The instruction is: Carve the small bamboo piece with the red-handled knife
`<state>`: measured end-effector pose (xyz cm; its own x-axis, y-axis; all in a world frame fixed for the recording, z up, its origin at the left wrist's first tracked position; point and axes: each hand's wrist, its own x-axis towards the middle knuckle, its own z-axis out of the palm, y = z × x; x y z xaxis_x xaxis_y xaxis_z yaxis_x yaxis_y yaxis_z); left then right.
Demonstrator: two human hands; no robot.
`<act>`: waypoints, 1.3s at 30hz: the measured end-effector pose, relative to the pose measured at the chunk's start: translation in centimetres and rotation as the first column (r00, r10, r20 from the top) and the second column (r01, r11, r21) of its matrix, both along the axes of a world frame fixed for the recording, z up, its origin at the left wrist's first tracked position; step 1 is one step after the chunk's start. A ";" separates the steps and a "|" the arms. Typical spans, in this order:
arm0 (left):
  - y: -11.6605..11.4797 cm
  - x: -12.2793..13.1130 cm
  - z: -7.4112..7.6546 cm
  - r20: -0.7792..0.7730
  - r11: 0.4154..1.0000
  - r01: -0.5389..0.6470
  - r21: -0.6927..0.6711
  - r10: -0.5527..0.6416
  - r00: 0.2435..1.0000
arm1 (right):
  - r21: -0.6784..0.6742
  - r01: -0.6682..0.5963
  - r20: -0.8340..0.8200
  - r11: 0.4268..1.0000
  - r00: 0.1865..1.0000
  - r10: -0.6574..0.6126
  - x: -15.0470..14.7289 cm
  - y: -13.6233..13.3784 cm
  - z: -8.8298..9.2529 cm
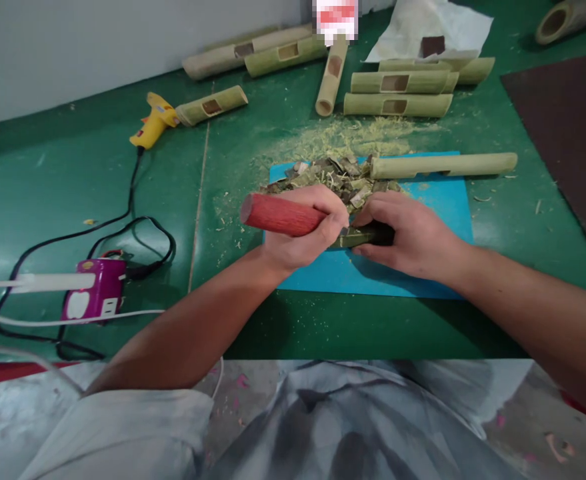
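Observation:
My left hand (pixel 305 230) is closed around the thick red wooden handle (pixel 283 215) of a carving tool. Its butt end points left, and its working end is hidden behind my fingers. Just to the right, my right hand (pixel 410 230) pinches a short greenish-brown bamboo piece (pixel 355 237) between thumb and fingers. The fingertips of both hands are close together over this piece. It lies on a blue sheet (pixel 397 283), and much of it is covered by my hands. Behind them are piled bamboo chips (pixel 343 175). A pale bamboo tube (pixel 443 165) lies across the sheet's far side.
Several notched bamboo tubes (pixel 397 105) lie along the back of the green table (pixel 243 320). At left are a yellow hot glue gun (pixel 153 123), its black cord and a purple power adapter (pixel 97 283). A dark brown mat (pixel 573 133) lies at right.

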<state>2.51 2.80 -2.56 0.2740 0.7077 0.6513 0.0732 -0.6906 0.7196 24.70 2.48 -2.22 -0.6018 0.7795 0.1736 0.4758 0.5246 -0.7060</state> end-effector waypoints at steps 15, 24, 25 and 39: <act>-0.2 0.1 0.0 0.035 0.998 -0.028 0.050 0.026 0.999 | 0.002 -0.008 0.004 1.000 1.000 0.008 -0.1 0.0 0.0; 0.5 0.2 -0.7 0.114 0.998 -0.064 0.003 0.063 0.991 | -0.008 -0.003 -0.010 1.000 1.000 0.003 0.0 0.1 -0.2; 0.5 0.2 -0.7 0.091 0.998 -0.056 -0.003 0.056 0.994 | -0.008 -0.002 -0.009 1.000 1.000 0.001 0.0 0.1 -0.2; 0.3 -0.9 -0.9 0.061 0.997 -0.066 0.031 0.064 0.996 | 0.150 -0.023 0.192 0.988 0.981 -0.007 1.6 0.1 1.2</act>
